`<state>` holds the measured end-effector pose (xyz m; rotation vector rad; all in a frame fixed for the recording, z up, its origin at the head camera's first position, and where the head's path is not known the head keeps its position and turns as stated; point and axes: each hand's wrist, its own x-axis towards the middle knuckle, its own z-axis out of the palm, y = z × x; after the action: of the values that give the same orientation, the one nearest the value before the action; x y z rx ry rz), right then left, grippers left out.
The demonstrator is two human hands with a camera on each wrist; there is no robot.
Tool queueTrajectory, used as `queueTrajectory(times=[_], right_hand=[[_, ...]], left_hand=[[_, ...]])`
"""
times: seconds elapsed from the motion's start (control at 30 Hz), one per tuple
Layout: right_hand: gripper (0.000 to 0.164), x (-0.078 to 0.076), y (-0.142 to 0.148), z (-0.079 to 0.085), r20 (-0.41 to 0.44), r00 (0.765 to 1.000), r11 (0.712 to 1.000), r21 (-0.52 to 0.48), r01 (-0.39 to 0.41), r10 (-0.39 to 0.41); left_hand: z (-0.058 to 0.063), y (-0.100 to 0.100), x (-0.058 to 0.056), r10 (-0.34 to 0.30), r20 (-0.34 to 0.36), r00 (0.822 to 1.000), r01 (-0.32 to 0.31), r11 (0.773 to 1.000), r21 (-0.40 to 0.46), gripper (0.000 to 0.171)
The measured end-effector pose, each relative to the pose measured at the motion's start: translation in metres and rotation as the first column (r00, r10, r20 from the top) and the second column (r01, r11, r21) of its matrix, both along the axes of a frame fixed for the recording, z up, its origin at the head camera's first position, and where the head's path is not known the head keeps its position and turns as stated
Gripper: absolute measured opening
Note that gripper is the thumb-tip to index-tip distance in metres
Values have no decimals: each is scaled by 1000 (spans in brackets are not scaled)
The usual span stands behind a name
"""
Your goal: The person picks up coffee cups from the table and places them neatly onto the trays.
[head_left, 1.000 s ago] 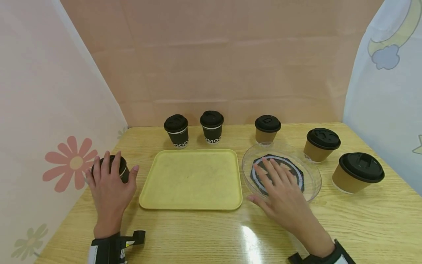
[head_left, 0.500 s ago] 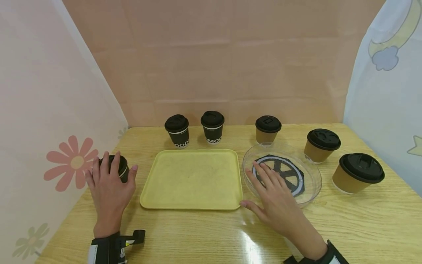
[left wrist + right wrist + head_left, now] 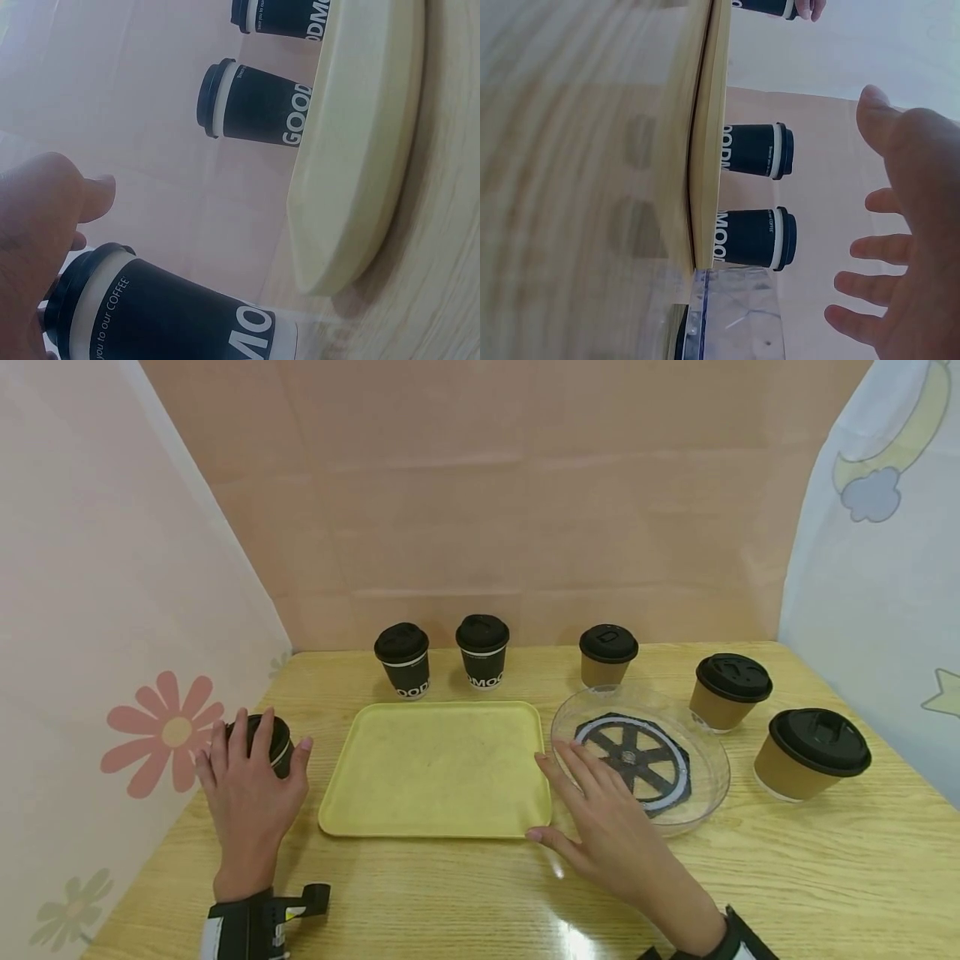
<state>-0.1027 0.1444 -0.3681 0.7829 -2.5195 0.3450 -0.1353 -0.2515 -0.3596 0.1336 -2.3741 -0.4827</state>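
At the left of the head view my left hand [image 3: 255, 806] is over a lidded black paper coffee cup [image 3: 280, 752]. Its fingers are spread across the lid, partly hiding the cup. In the left wrist view the thumb [image 3: 97, 199] stands apart from this cup [image 3: 172, 311], while the other fingertips are mostly hidden behind the lid. My right hand [image 3: 611, 839], fingers spread and nothing held, hovers between a yellow tray [image 3: 435, 827] and a round clear plastic dish [image 3: 712, 793]. A dark spoked pattern [image 3: 633, 756] shows through the dish. The right wrist view shows this hand [image 3: 922, 247] raised above the tray's level.
Two more black cups, one left [image 3: 407, 664] and one right [image 3: 483, 653], stand behind the tray. Three brown cups with black lids, a far one [image 3: 606, 660], a middle one [image 3: 727, 693] and a near one [image 3: 810, 756], stand behind and right of the dish. Cloth walls enclose the table.
My right hand has moved left from over the middle of the clear dish to the gap beside the tray, uncovering the spoked pattern. The left hand stays at its cup.
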Motion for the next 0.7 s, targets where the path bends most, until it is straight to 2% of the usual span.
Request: queueTrajectory(times=[0.4, 0.7], right_hand=[[75, 0, -11, -1, -1, 998, 998, -11, -59, 59], [78, 2, -16, -2, 64, 995, 998, -2, -70, 70]], left_hand=[[-1, -2, -1, 7, 6, 1000, -7, 1000, 2, 60], [-1, -1, 0, 4, -7, 1000, -3, 1000, 10, 59]])
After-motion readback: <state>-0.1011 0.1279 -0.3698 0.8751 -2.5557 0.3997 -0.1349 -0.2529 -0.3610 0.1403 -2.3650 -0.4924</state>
